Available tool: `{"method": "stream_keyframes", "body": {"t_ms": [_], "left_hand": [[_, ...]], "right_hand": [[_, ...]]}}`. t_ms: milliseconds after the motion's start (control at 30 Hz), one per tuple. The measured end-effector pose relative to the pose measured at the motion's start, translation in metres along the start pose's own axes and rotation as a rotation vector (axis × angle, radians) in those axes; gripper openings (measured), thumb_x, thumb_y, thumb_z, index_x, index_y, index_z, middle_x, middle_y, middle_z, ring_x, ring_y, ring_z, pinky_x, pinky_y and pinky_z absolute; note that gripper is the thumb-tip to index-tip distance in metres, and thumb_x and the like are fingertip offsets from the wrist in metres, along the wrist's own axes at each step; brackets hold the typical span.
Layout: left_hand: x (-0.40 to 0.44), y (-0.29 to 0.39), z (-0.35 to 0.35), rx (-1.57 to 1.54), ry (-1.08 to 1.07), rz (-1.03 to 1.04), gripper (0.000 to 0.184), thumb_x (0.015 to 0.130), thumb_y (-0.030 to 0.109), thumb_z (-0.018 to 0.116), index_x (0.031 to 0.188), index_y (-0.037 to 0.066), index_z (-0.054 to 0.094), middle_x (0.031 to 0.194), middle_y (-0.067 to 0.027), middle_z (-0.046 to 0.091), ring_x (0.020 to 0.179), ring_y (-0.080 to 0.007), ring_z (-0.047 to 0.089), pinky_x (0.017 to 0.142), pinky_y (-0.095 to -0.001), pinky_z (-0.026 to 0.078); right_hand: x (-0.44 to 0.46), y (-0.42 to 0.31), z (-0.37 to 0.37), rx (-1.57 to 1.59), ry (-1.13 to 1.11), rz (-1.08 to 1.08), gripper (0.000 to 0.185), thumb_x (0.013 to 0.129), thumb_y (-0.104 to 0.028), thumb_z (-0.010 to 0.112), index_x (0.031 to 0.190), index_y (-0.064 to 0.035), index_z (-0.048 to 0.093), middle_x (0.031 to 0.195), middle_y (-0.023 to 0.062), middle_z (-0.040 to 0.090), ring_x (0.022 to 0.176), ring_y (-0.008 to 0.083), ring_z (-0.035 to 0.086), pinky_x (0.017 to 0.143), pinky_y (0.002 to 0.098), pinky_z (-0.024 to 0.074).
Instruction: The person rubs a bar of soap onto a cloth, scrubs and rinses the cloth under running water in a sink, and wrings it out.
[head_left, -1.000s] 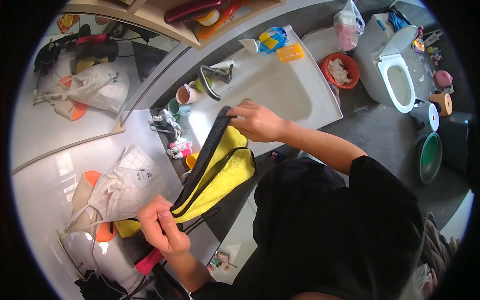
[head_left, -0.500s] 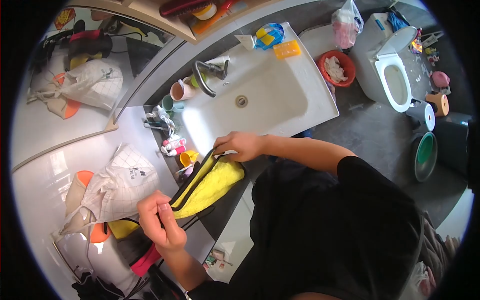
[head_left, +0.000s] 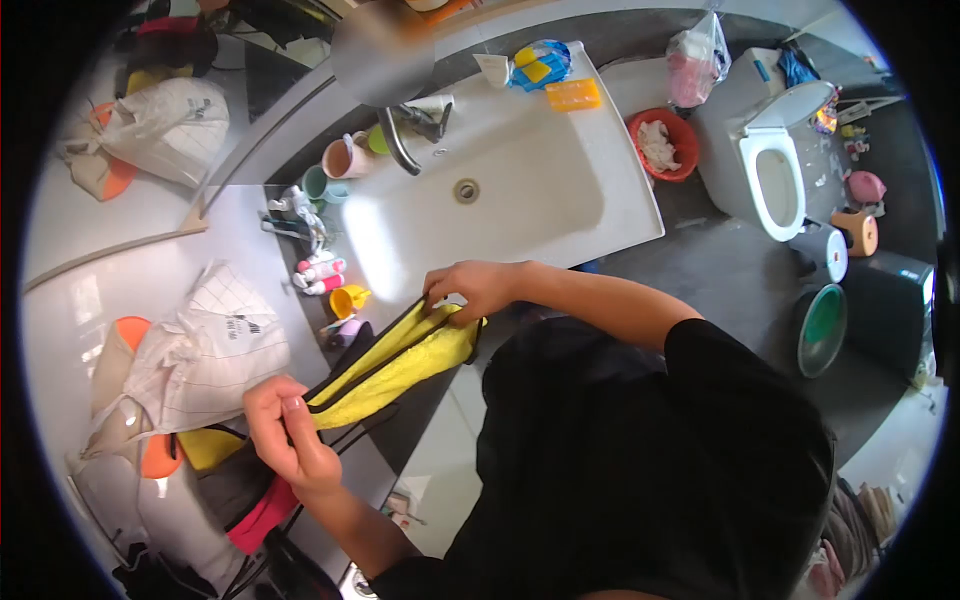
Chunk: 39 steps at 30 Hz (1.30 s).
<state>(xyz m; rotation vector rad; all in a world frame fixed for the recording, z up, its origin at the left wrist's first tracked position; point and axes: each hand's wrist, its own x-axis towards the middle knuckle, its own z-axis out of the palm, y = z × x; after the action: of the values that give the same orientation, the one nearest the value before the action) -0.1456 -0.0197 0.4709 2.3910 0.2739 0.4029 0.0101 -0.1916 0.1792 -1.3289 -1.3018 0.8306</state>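
A yellow towel [head_left: 405, 380] with black edging is stretched between my two hands, folded along its length. Its left end is pinched by my left hand [head_left: 288, 435], fingers closed, over the counter beside a white checked drawstring bag [head_left: 215, 350]. Near the sink's front edge, my right hand [head_left: 480, 290] grips the other end between thumb and fingers. The towel hangs over the dark counter edge, and the sink [head_left: 520, 200] lies just beyond my right hand. Part of the towel's underside is hidden.
Cups [head_left: 345, 157], tubes [head_left: 325, 275] and a yellow cup [head_left: 347, 300] line the sink's left side. A dark faucet [head_left: 400, 145] arches over the basin. An orange soap dish [head_left: 573, 95] sits on the far rim. To the right stand a red bin [head_left: 685, 150] and a toilet [head_left: 772, 185].
Both hands still hold the towel. My left hand has shifted left and slightly down in view, drawing the towel longer and narrower. The whole view has shifted a little.
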Motion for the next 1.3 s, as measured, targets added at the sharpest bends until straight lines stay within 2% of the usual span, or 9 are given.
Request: {"method": "stream_keyframes", "body": {"t_ms": [633, 833, 900, 967, 1000, 1033, 1100, 1200, 1300], "left_hand": [[-0.026, -0.072, 0.021, -0.347, 0.249, -0.052, 0.010, 0.105, 0.003, 0.047, 0.106, -0.002, 0.056, 0.100, -0.0085, 0.055, 0.090, -0.0163, 0.051, 0.085, -0.0272, 0.041], [-0.066, -0.181, 0.068, -0.512, 0.567, -0.303, 0.017, 0.107, 0.013, 0.053, 0.112, -0.003, 0.057, 0.109, -0.0093, 0.056, 0.105, -0.0206, 0.051, 0.099, -0.0326, 0.041], [-0.073, -0.229, 0.084, -0.647, 0.426, -0.326, 0.034, 0.110, 0.013, 0.050, 0.137, -0.006, 0.058, 0.137, -0.0153, 0.058, 0.131, -0.0247, 0.052, 0.115, -0.0388, 0.038], [-0.071, -0.258, 0.138, -0.584, 0.530, -0.196, 0.035, 0.110, 0.013, 0.050, 0.138, -0.005, 0.058, 0.138, -0.0155, 0.058, 0.132, -0.0251, 0.051, 0.116, -0.0386, 0.037], [-0.079, -0.264, 0.151, -0.442, 0.594, -0.136, 0.035, 0.110, 0.013, 0.050, 0.139, -0.004, 0.058, 0.139, -0.0157, 0.058, 0.132, -0.0255, 0.051, 0.116, -0.0385, 0.037], [-0.052, -0.212, 0.137, -0.292, 0.649, -0.180, 0.011, 0.105, 0.011, 0.053, 0.106, 0.001, 0.058, 0.102, -0.0068, 0.054, 0.099, -0.0196, 0.051, 0.094, -0.0317, 0.041], [-0.028, -0.117, 0.090, -0.657, 0.580, -0.365, 0.011, 0.105, 0.011, 0.053, 0.097, 0.004, 0.055, 0.094, -0.0044, 0.050, 0.091, -0.0169, 0.048, 0.086, -0.0302, 0.040], [-0.025, -0.099, 0.083, -0.781, 0.503, -0.313, 0.010, 0.100, 0.013, 0.058, 0.098, 0.004, 0.059, 0.092, -0.0047, 0.054, 0.092, -0.0143, 0.052, 0.087, -0.0279, 0.040], [-0.035, -0.085, 0.074, -0.733, 0.345, -0.237, 0.011, 0.100, 0.004, 0.056, 0.097, -0.003, 0.063, 0.092, -0.0129, 0.063, 0.089, -0.0261, 0.061, 0.085, -0.0368, 0.049]], "right_hand": [[-0.051, -0.053, -0.008, -0.276, 0.190, 0.247, 0.012, 0.087, -0.009, 0.069, 0.095, -0.0018, 0.063, 0.096, 0.0169, 0.062, 0.092, 0.0403, 0.063, 0.079, 0.0467, 0.0525], [-0.070, -0.131, -0.045, -0.586, 0.229, 0.259, 0.026, 0.085, 0.003, 0.057, 0.110, 0.0015, 0.052, 0.103, 0.0207, 0.050, 0.098, 0.0427, 0.056, 0.086, 0.0478, 0.0494], [-0.063, -0.167, -0.046, -0.614, 0.285, 0.214, 0.028, 0.087, 0.004, 0.056, 0.115, 0.0005, 0.053, 0.105, 0.0231, 0.050, 0.098, 0.0431, 0.055, 0.087, 0.0485, 0.0492], [-0.059, -0.204, -0.039, -0.589, 0.347, 0.155, 0.028, 0.095, 0.003, 0.052, 0.122, -0.0035, 0.050, 0.105, 0.0207, 0.048, 0.098, 0.0413, 0.056, 0.085, 0.0489, 0.0481], [-0.069, -0.210, -0.041, -0.461, 0.260, 0.408, 0.030, 0.099, 0.000, 0.054, 0.129, -0.0021, 0.052, 0.107, 0.0209, 0.057, 0.100, 0.0361, 0.062, 0.086, 0.0440, 0.0518], [-0.085, -0.214, -0.038, -0.323, 0.152, 0.669, 0.034, 0.103, -0.004, 0.057, 0.137, -0.0008, 0.053, 0.109, 0.0211, 0.066, 0.102, 0.0308, 0.068, 0.087, 0.0391, 0.0555], [-0.113, -0.197, -0.052, 0.017, 0.113, 0.828, 0.029, 0.105, -0.007, 0.053, 0.133, -0.0103, 0.048, 0.110, 0.0137, 0.051, 0.102, 0.0273, 0.057, 0.087, 0.0451, 0.0481], [-0.096, -0.244, -0.048, -0.689, 0.311, 0.400, 0.023, 0.102, -0.004, 0.056, 0.125, -0.0038, 0.058, 0.105, 0.0180, 0.065, 0.096, 0.0338, 0.064, 0.086, 0.0452, 0.0515], [-0.109, -0.228, -0.042, -0.545, 0.483, 0.435, 0.021, 0.104, -0.010, 0.056, 0.124, -0.0055, 0.058, 0.106, 0.0195, 0.065, 0.099, 0.0354, 0.064, 0.087, 0.0465, 0.0515]]}}
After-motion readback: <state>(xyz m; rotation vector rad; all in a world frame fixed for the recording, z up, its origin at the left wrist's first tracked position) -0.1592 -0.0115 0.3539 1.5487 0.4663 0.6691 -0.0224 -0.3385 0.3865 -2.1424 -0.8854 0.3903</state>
